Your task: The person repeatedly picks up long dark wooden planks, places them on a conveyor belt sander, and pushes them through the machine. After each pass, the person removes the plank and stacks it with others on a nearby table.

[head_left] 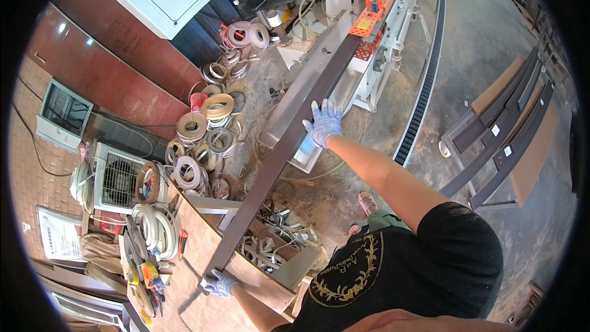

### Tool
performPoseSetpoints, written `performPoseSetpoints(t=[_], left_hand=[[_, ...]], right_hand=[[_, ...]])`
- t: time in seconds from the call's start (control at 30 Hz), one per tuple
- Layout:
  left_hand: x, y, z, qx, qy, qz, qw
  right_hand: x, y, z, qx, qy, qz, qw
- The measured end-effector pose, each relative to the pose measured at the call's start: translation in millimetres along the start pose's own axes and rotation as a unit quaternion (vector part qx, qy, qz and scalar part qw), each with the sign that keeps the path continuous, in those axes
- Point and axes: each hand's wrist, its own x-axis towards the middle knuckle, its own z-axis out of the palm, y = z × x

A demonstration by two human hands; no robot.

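A long, narrow dark brown board (258, 193) runs slantwise from the wooden worktable at lower left up to a machine. Its far end passes beneath an orange guard (367, 24). My left hand (219, 284), in a blue-and-white glove, is closed on the board's near end. Farther along, my right hand (324, 124), gloved alike, rests against the board's right edge with its fingers spread. Below the board beside this hand is a metal infeed table (279, 126).
Several rolls of edge banding (217, 106) crowd the floor at left. Strip scraps (270, 240) lie beside the worktable (209, 233), which carries a red-handled cutter (183, 243) and coils. At right, a rack (473, 160) bears more dark boards. A white control cabinet (166, 0) overhangs the upper left.
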Motion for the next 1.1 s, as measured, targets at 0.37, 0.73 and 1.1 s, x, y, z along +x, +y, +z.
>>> performPoseSetpoints(t=[0.37, 0.73, 1.1], left_hand=[[-19.9, 31.1, -23.5, -0.020, -0.081, 0.303, 0.949], [-30.5, 62.8, -29.6, -0.067, -0.122, 0.356, 0.924], [-41.0, 109.3, -31.5, -0.090, -0.114, 0.427, 0.893]], right_hand=[[2.9, 1.8, 11.1, 0.013, 0.028, -0.011, 0.999], [2.8, 2.9, 12.5, 0.006, 0.030, -0.008, 0.999], [0.9, 0.1, 3.0, 0.003, -0.006, -0.001, 1.000]])
